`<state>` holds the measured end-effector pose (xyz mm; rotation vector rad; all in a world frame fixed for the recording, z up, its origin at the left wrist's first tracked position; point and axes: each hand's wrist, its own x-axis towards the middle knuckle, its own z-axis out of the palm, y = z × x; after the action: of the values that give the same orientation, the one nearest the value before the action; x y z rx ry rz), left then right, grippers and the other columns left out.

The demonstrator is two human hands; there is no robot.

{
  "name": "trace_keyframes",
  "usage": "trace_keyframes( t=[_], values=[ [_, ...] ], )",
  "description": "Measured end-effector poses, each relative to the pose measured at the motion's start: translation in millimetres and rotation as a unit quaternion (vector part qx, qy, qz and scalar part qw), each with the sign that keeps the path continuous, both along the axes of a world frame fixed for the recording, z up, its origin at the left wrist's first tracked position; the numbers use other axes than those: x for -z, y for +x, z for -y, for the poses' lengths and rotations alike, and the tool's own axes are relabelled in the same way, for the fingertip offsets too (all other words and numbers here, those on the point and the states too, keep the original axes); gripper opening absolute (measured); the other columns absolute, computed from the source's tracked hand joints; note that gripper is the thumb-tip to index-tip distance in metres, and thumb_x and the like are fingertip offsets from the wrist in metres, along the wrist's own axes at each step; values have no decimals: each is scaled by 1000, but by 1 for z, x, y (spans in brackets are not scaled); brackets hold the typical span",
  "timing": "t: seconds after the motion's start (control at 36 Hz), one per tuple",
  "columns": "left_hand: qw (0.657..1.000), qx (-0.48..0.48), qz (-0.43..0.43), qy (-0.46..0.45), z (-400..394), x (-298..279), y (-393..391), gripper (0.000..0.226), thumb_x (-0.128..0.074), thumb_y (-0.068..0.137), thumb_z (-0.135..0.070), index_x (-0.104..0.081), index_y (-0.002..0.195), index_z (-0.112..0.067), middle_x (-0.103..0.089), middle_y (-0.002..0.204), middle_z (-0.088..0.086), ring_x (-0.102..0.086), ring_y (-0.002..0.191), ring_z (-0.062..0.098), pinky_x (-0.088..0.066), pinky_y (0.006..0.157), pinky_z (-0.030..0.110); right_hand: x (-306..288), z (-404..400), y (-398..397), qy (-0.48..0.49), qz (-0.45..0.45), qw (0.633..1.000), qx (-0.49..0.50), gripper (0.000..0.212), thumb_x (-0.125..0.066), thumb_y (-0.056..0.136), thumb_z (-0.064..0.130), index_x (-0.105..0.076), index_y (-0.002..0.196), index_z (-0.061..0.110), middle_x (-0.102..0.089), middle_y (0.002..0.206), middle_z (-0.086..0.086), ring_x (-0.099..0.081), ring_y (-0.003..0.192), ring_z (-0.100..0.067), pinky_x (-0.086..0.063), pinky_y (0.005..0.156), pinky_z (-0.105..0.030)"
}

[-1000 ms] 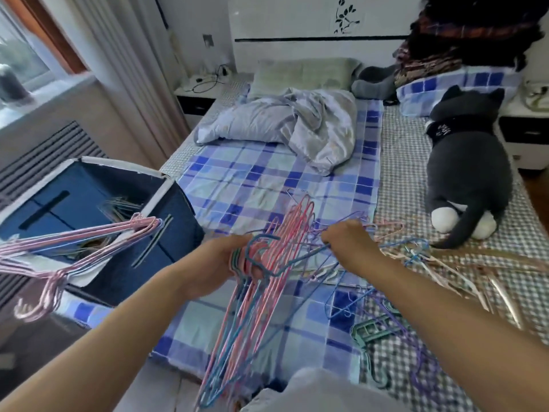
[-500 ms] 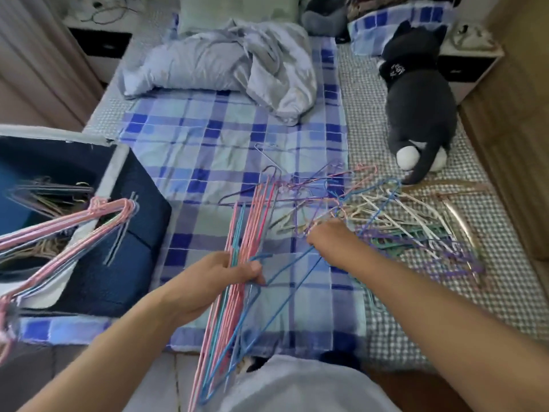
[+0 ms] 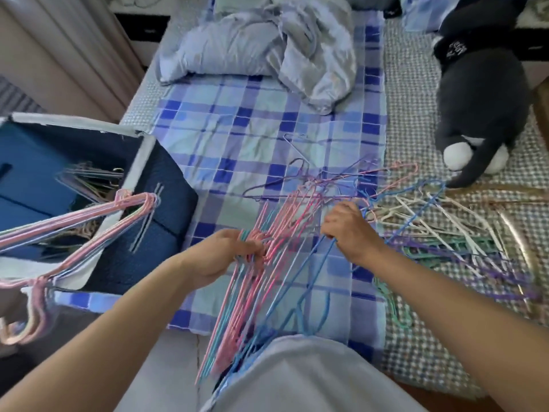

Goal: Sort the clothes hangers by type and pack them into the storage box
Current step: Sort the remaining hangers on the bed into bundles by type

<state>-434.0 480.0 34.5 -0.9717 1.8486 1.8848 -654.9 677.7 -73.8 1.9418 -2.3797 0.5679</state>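
Over the bed [image 3: 267, 138], left hand [image 3: 228, 254] grips a pink bundle [image 3: 252, 292]. Just beside it, right hand [image 3: 347, 224] pinches a blue hanger [image 3: 300, 289]; box [image 3: 142, 162] sits further left.

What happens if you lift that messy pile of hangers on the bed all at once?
The loose pile of hangers would probably come up tangled, since hooks and thin wires cross each other. It likely feels light, being thin wire. Some may slip off and drop, as none are bundled like those in the left hand.
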Motion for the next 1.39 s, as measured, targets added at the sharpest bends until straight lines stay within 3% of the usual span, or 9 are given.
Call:
trace_keyframes(
  t=[0.19,0.36,0.56,0.83,0.97,1.08,1.22,1.31,1.39],
  values=[
    [993,-77,-3,-91,10,-14,-37,30,-64,96,-10,-67,66,-7,-67,59,-8,-57,52,1,-40,64,13,-7,5,-48,1,-67,998,-1,19,-56,59,0,-55,54,19,-47,55,3,-50,66,-23,-36,82,-38],
    [992,-76,-42,-92,26,-40,-41,28,-69,90,-18,-75,64,-13,-73,74,11,-66,80,20,-41,94,39,9,-19,-76,207,-109,963,135,45,-83,32,-12,-56,50,19,-46,51,2,-55,64,-27,-41,84,-46],
    [991,-46,-56,-112,23,-52,-45,24,-67,91,-19,-77,73,-9,-75,84,14,-69,91,28,-39,109,49,0,-19,-85,106,-66,991,47,44,-68,34,-19,-46,46,17,-40,47,0,-50,55,-26,-52,82,-56],
    [995,-13,-8,-97,-20,-50,-48,20,-63,96,-10,-80,84,-8,-77,92,15,-67,79,14,-42,83,31,-4,28,-59,65,-51,997,6,29,-67,43,-11,-61,49,17,-50,49,-1,-57,59,-27,-49,81,-52],
    [997,-12,-1,-74,-44,-44,-40,16,-64,93,-6,-77,90,2,-77,96,19,-71,92,24,-44,103,38,8,24,-56,156,6,986,62,32,-72,52,-13,-72,67,16,-51,61,2,-61,82,-30,-34,101,-46],
    [999,-23,-14,-24,-63,-38,-39,27,-59,99,-17,-75,87,1,-74,92,25,-69,88,27,-46,95,33,6,19,-51,254,-5,964,74,35,-65,76,-4,-76,102,16,-68,95,-6,-56,113,-29,-20,116,-41],
    [1000,-15,0,-11,-72,-30,-32,33,-66,93,-23,-69,98,9,-73,103,23,-69,97,25,-40,101,33,23,3,-36,229,-45,966,111,38,-81,50,-2,-73,86,10,-66,88,-10,-60,97,-35,-39,105,-55],
    [999,-35,16,-23,-74,-21,-33,29,-67,92,-17,-69,97,12,-74,100,20,-70,93,21,-40,94,32,45,-12,-25,122,51,965,225,59,-77,50,-5,-67,107,8,-61,107,-15,-55,99,-38,-46,95,-55],
    [996,-80,37,-35,-76,-14,-32,21,-64,95,-14,-71,89,5,-75,89,15,-66,80,15,-40,88,33,61,-28,-14,99,209,895,382,52,-63,75,-3,-53,124,10,-47,127,-13,-46,114,-37,-46,91,-47]
  ],
)
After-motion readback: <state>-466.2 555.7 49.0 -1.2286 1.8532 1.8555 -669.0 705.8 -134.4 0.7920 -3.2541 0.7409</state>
